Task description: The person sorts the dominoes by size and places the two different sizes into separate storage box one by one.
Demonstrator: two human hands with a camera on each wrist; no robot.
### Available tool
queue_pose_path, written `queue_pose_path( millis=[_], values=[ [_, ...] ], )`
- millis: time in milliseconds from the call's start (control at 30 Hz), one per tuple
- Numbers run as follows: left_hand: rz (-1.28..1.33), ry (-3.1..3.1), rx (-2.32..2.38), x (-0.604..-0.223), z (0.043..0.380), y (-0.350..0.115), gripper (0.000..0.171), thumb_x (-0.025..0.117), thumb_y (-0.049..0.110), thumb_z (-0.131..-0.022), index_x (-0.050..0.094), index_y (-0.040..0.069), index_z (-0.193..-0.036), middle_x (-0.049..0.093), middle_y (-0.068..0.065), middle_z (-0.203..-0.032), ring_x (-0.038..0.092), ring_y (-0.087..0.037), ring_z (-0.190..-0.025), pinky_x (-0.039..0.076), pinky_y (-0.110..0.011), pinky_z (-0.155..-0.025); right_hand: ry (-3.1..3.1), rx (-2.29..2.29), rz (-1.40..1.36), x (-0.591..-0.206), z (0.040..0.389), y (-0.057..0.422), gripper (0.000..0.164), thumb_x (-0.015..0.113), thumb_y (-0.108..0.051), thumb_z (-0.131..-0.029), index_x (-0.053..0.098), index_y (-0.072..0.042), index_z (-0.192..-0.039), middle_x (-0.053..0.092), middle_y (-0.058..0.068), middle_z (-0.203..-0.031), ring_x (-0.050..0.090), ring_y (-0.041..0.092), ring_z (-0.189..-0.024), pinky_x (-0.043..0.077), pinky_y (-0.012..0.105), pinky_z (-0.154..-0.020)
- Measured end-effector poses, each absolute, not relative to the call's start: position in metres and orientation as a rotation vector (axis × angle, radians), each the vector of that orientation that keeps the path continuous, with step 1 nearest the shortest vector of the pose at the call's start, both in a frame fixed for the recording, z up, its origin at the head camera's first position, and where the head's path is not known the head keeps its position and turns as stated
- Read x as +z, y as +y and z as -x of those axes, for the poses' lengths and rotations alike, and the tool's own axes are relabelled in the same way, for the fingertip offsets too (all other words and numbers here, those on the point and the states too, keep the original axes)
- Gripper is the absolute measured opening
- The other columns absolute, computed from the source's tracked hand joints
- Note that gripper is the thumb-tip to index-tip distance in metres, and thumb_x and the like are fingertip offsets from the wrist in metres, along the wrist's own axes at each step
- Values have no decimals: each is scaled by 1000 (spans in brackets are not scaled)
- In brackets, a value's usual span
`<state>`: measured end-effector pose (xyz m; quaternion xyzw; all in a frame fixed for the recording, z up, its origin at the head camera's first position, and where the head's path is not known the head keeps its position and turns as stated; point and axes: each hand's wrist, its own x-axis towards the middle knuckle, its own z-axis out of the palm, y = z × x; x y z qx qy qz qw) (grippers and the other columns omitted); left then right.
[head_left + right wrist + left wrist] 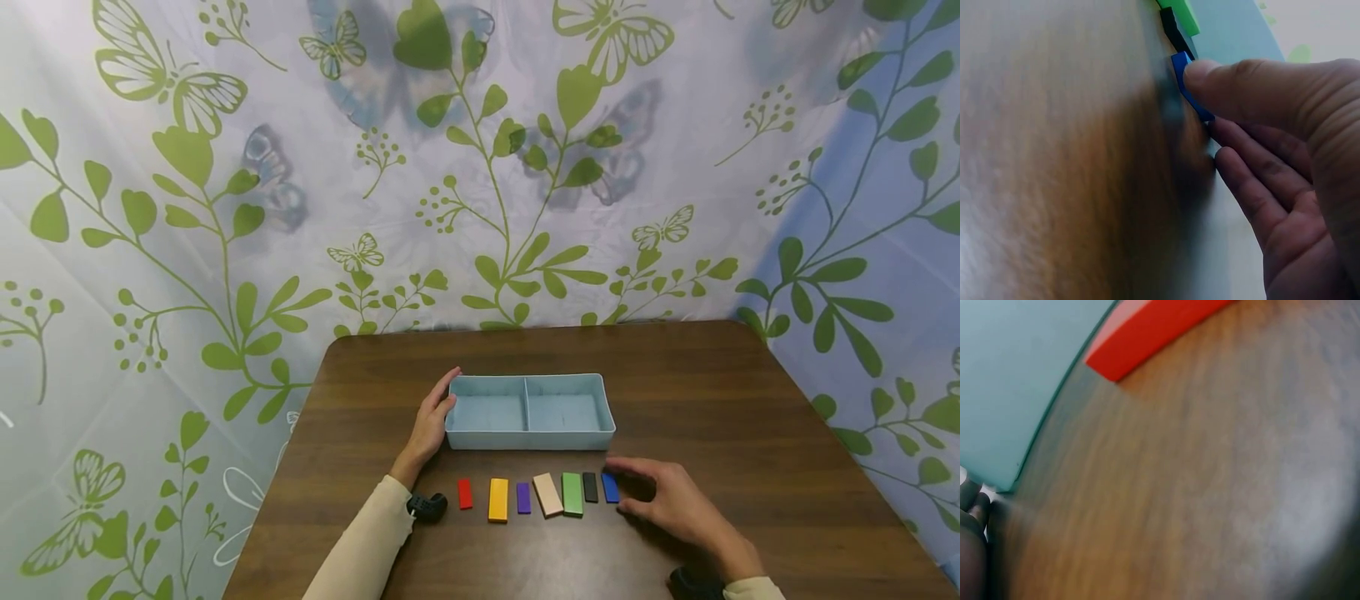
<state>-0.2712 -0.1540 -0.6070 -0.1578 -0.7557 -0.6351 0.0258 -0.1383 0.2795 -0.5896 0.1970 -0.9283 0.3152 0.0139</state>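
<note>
A pale blue two-compartment tray (531, 442) stands on the table with both compartments bare. My left hand (430, 425) rests against its left end, fingers lying along the outer wall. The right hand (675, 504) is beside a small blue block (611, 488), thumb and fingers parted around it. In the right wrist view the thumb overlaps the blue block (1181, 69); firm contact cannot be made out. Left of it, in a row, lie black (590, 487), green (572, 495), beige (548, 495), purple (523, 498), yellow (498, 500) and red (465, 493) blocks.
The brown wooden table (675, 375) reaches back to a curtain (525, 167) printed with green leaves and butterflies. A black wrist device (427, 507) is on the left wrist, another (693, 583) on the right. The row of blocks lies just in front of the tray.
</note>
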Motion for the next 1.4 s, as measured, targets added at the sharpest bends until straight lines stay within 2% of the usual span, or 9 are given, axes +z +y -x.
queue_pose_path(
  millis=[133, 300, 500, 767, 1000, 1200, 1267, 1400],
  values=[
    [502, -2330, -1968, -607, 271, -156, 53, 39, 3, -115, 40, 2, -168, 43, -23, -172, 32, -38, -165, 17, -63, -136, -2860, 992, -607, -590, 138, 277, 57, 98, -19, -82, 78, -20, -135, 80, -6, -132, 75, 18, -121, 62, 40, -101],
    [499, -2333, -1971, -608, 270, -156, 53, 39, 8, -116, 41, 7, -169, 44, -20, -172, 32, -38, -165, 16, -63, -136, -2875, 980, -586, -590, 138, 276, 58, 98, -20, -82, 78, -20, -136, 79, -5, -133, 75, 21, -122, 62, 42, -101],
    [508, -2342, -1969, -606, 269, -157, 52, 39, 6, -116, 40, 5, -169, 43, -22, -172, 31, -38, -166, 17, -64, -135, -2885, 955, -594, -589, 138, 275, 57, 97, -18, -83, 78, -20, -137, 79, -4, -133, 75, 21, -121, 63, 43, -101],
    [544, -2349, -1946, -610, 271, -159, 54, 39, 11, -116, 40, 8, -170, 42, -22, -173, 31, -41, -165, 18, -67, -134, -2905, 935, -583, -585, 139, 272, 54, 96, -17, -83, 79, -20, -134, 80, -4, -130, 76, 22, -119, 63, 47, -99],
    [641, -2318, -1866, -624, 278, -164, 54, 41, 25, -117, 41, 7, -169, 47, -20, -170, 39, -34, -162, 29, -56, -133, -2886, 931, -582, -576, 142, 276, 53, 97, -16, -82, 80, -20, -132, 81, -3, -128, 76, 19, -117, 64, 42, -97],
    [601, -2324, -1930, -614, 273, -161, 55, 40, 21, -117, 38, 5, -170, 43, -23, -172, 32, -43, -164, 19, -69, -132, -2818, 984, -641, -566, 145, 283, 55, 98, -12, -80, 80, -17, -131, 82, -5, -124, 78, 15, -109, 65, 37, -92],
    [609, -2327, -1903, -617, 275, -162, 54, 40, 21, -117, 39, 6, -169, 44, -24, -171, 34, -42, -164, 23, -67, -132, -2802, 1009, -671, -561, 146, 285, 55, 98, -11, -80, 80, -16, -131, 82, -5, -123, 79, 17, -106, 65, 38, -90],
    [646, -2316, -1858, -628, 281, -166, 53, 42, 24, -117, 43, 12, -169, 47, -19, -170, 39, -32, -163, 30, -53, -133, -2807, 1023, -689, -548, 149, 288, 54, 97, -12, -82, 79, -18, -133, 81, -5, -125, 79, 20, -106, 66, 41, -91]
  ],
)
